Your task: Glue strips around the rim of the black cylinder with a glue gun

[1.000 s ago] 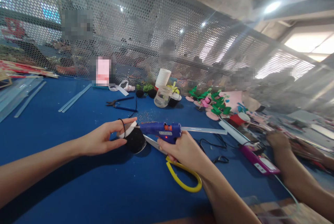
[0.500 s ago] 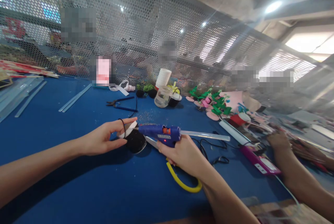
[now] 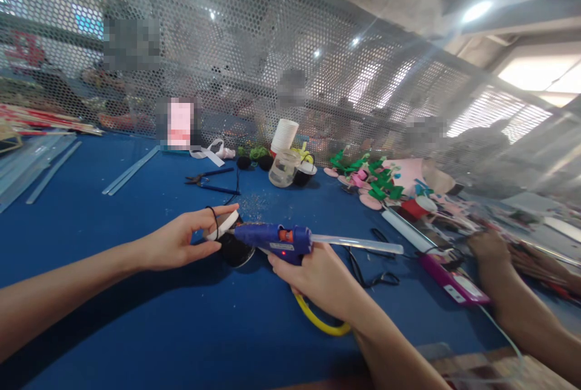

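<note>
My left hand (image 3: pixel 193 235) grips a small black cup (image 3: pixel 238 252) with a white rim, tipped on its side over the blue table. A thin black cord loops around the fingers beside the rim. My right hand (image 3: pixel 320 278) is wrapped around the handle of a blue hot glue gun (image 3: pixel 272 238), its red light lit. From the gun's rear sticks a clear glue stick (image 3: pixel 358 244). The nozzle points left and is at the cup's white rim; whether it touches I cannot tell. Yellow-handled scissors (image 3: pixel 320 321) lie partly hidden under my right hand.
Pliers (image 3: pixel 211 181) lie beyond my left hand. Farther back stand a clear plastic jar (image 3: pixel 284 169), stacked white cups (image 3: pixel 285 134) and another black cup (image 3: pixel 303 175). Green and pink craft pieces (image 3: pixel 372 178) sit right, near a purple power strip (image 3: pixel 454 281) and another person's arm (image 3: pixel 512 293).
The glue gun and my right hand have shifted slightly left and down, bringing the nozzle along the cup's rim. My left hand and the cup stay nearly still.
</note>
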`<state>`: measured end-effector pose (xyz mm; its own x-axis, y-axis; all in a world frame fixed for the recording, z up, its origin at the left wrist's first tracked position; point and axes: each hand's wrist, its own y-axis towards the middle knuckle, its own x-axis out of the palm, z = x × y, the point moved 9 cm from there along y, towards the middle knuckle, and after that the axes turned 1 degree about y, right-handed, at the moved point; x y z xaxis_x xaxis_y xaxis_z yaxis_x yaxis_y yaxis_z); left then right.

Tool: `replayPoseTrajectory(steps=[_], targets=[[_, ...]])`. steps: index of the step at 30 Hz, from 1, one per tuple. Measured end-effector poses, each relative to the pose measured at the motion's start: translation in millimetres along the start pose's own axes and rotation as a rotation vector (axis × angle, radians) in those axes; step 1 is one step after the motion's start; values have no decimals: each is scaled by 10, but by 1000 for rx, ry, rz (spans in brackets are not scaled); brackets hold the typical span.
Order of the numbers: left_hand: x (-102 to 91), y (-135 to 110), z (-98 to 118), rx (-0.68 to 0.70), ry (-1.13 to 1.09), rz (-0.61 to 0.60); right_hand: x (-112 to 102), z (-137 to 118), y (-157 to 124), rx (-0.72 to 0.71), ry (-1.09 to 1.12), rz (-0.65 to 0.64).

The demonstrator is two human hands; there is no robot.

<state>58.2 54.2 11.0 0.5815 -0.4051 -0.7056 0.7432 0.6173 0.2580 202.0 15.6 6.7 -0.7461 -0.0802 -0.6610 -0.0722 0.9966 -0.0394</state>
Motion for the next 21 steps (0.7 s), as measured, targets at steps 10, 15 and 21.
replayPoseTrajectory(steps=[10,15,21], targets=[[1,-3,-7,10,8,15,-45,-290,-60,-280,-78,119],[1,2,-4,11,-1,12,10,-139,-45,-149,-18,56],[-1,1,11,-7,-13,3,-73,-12,29,0,62,34]])
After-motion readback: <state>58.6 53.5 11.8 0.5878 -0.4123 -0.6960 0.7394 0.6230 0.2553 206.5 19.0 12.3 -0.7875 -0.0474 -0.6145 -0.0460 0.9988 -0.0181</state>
